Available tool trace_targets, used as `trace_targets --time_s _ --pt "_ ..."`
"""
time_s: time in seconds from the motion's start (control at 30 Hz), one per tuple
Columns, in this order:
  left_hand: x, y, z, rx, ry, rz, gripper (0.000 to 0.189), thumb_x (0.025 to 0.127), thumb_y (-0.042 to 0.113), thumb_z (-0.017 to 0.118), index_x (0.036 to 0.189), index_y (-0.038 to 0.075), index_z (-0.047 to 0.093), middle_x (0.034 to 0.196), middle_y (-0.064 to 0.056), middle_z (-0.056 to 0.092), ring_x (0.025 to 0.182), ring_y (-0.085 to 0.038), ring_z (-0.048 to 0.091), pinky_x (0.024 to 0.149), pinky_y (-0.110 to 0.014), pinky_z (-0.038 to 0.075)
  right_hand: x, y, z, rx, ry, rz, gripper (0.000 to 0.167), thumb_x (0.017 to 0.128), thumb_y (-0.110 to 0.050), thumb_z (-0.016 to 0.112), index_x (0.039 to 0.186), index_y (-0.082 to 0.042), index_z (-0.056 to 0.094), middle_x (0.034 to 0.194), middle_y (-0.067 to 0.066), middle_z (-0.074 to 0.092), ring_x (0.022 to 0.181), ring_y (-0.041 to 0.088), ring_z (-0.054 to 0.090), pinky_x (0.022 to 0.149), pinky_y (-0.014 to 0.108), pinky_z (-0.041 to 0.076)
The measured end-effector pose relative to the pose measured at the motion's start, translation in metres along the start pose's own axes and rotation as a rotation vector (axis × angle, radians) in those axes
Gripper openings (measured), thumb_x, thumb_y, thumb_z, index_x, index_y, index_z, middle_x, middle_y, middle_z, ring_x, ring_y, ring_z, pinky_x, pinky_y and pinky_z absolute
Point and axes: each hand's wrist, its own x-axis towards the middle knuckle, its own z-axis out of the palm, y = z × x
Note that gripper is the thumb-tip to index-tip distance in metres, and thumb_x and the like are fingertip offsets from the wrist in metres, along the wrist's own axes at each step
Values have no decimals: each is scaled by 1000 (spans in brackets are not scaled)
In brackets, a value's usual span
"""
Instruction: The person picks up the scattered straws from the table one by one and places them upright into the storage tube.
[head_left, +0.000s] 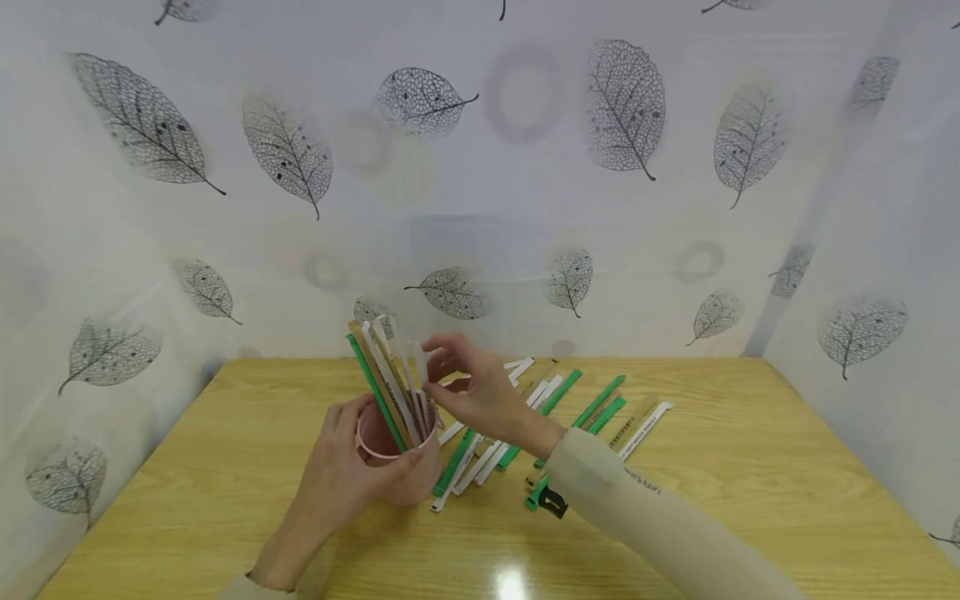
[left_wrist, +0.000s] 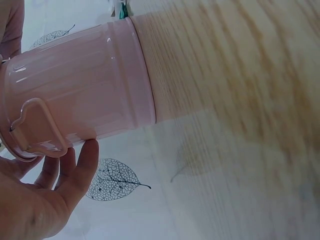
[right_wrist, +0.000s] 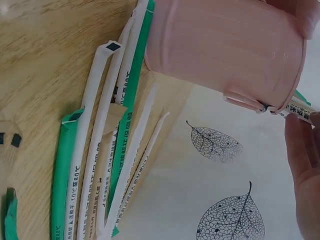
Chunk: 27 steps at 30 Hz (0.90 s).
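A pink cup (head_left: 405,479) with a small looped handle (left_wrist: 42,127) at its side stands on the table. Several paper-wrapped straws, white, brown and green, lean upright in it. My left hand (head_left: 345,458) grips the cup from the left, thumb at the near rim and fingers around the far side. At the right of the rim my right hand (head_left: 480,396) pinches a white wrapped straw (head_left: 421,367) between thumb and fingers, its lower end inside the cup. In the right wrist view, dark print shows on a straw (right_wrist: 299,111) beside the fingertips.
Wrapped straws in green (head_left: 562,392), white (head_left: 648,429) and brown lie scattered to the right of the cup, some under my right forearm. A small black piece (head_left: 553,502) lies near the sleeve. Behind the wooden table (head_left: 750,500) hangs a leaf-patterned sheet (head_left: 480,183).
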Motion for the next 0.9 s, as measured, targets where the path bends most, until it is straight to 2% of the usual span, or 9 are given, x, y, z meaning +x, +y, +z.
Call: trace_targets --time_s 0.4,0.57,0.7,0.8,0.9 --pt "0 0 0 -6 -9 -20 89 79 54 84 143 5 49 132 -17 52 115 -35 62 91 -52 57 -6 5 -7 -33 9 24 47 88 9 72 130 -1 54 98 20 72 90 30 74 73 26 63" --pt "0 1 -1 -3 -18 -29 90 79 56 84 144 5 48 133 -17 51 116 -35 61 92 -54 57 -15 11 -24 -111 -6 60 35 89 7 71 122 1 62 101 18 73 91 28 74 74 26 62" --pt "0 2 0 -7 -21 -32 90 79 56 84 144 5 48 133 -17 51 116 -35 61 92 -53 57 -27 16 -44 -201 -127 161 20 92 1 70 111 -3 69 104 13 74 93 22 72 74 24 61" --pt "0 3 0 -8 -20 -30 90 79 55 84 144 5 48 132 -17 51 116 -35 61 91 -52 57 -38 21 -59 -265 -281 254 17 94 -1 68 110 -7 71 106 13 74 96 19 71 76 22 59" --pt "0 3 0 -8 -21 -31 90 79 55 84 144 5 48 132 -17 51 116 -36 61 91 -53 58 -49 26 -72 -385 -446 259 18 95 2 66 110 -5 72 106 13 75 97 20 72 79 24 60"
